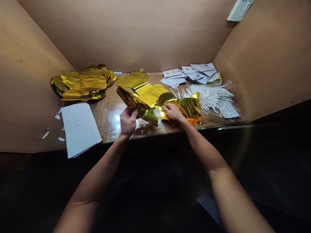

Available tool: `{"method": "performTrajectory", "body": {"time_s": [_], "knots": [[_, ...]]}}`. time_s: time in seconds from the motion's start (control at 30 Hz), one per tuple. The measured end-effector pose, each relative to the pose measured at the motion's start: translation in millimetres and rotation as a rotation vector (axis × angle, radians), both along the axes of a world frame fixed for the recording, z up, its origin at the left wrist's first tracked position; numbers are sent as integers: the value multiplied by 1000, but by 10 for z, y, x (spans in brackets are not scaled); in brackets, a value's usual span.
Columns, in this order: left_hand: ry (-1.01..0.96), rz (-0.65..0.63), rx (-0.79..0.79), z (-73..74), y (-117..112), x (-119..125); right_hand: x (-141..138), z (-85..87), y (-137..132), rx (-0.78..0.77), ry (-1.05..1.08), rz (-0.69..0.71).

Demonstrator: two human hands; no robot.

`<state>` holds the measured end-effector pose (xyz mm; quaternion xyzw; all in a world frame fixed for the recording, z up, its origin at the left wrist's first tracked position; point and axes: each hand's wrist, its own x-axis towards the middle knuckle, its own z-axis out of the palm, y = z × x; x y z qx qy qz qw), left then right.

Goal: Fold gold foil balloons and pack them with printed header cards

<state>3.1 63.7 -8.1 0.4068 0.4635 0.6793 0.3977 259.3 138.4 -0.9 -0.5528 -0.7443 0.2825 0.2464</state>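
My left hand [128, 123] is closed on a flat, partly folded gold foil balloon [139, 106], tilted up off the table. To its right, my right hand [173, 112] pinches the left end of another shiny gold foil balloon [188, 106], which spreads out toward the white sticks. The fingertips of my right hand are partly hidden. Just behind both hands, more flat gold foil balloons [152, 92] lie on the table. A larger pile of gold foil balloons [84, 81] rests at the back left.
White paper sheets [80, 129] overhang the front edge at the left. At the right lie thin white sticks [213, 97], partly in clear plastic, and printed white cards [201, 72] behind them. Wooden panels [145, 35] enclose the table [107, 106]. A power strip [240, 9] hangs upper right.
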Motion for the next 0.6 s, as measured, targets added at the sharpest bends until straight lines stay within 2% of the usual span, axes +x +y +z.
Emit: {"method": "performTrajectory", "body": {"time_s": [0.07,0.1,0.17,0.23,0.3,0.37,0.4,0.47,0.53,0.6], "knots": [[21,52,88,180,83,-260,23,42,232,51,-69,-47],[20,28,102,269,85,-360,7,91,316,86,-81,-58],[37,-105,70,412,18,-471,-97,231,373,130,-12,-41],[67,-263,1,487,-110,-468,-283,385,270,32,180,102],[81,-372,-49,500,-246,-400,-502,494,43,-212,412,345],[80,-403,-74,476,-356,-331,-693,528,-224,-423,626,511],[81,-392,-78,458,-397,-307,-764,519,-347,-469,715,522],[90,-353,-63,423,-456,-284,-846,470,-538,-476,841,455],[60,-354,-47,395,-502,-274,-856,411,-645,-430,877,375],[0,-409,-91,374,-560,-251,-817,368,-679,-343,861,340]]}}
